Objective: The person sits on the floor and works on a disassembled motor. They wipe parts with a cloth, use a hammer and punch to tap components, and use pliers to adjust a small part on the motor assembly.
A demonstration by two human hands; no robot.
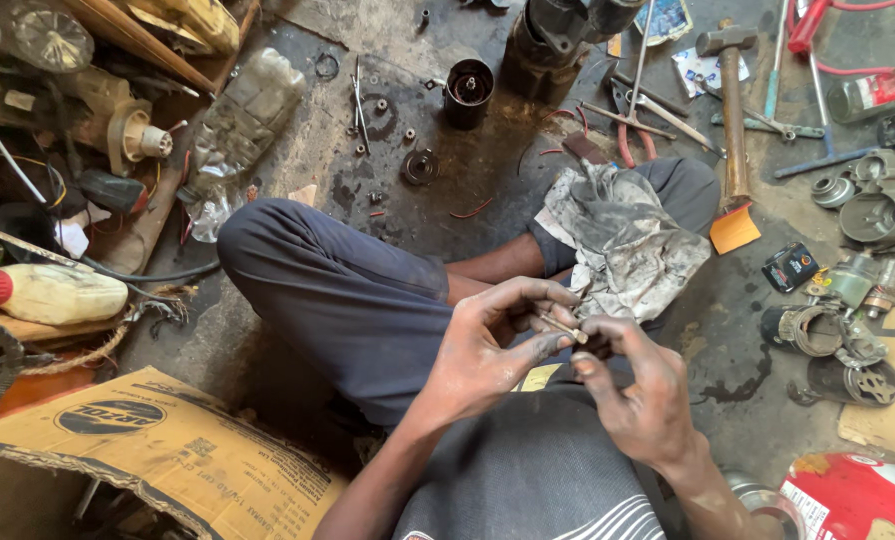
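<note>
I sit cross-legged on a greasy floor. My left hand and my right hand meet over my lap, both pinching a small thin metal pin or bolt between their fingertips. Both hands are smeared with grease. A dirty grey rag lies draped over my right knee, just beyond the hands.
A hammer, pliers and screwdrivers lie on the far floor with a black cylindrical part and small washers. Motor housings and round metal parts lie at the right. A cardboard box and plastic bottles stand at left.
</note>
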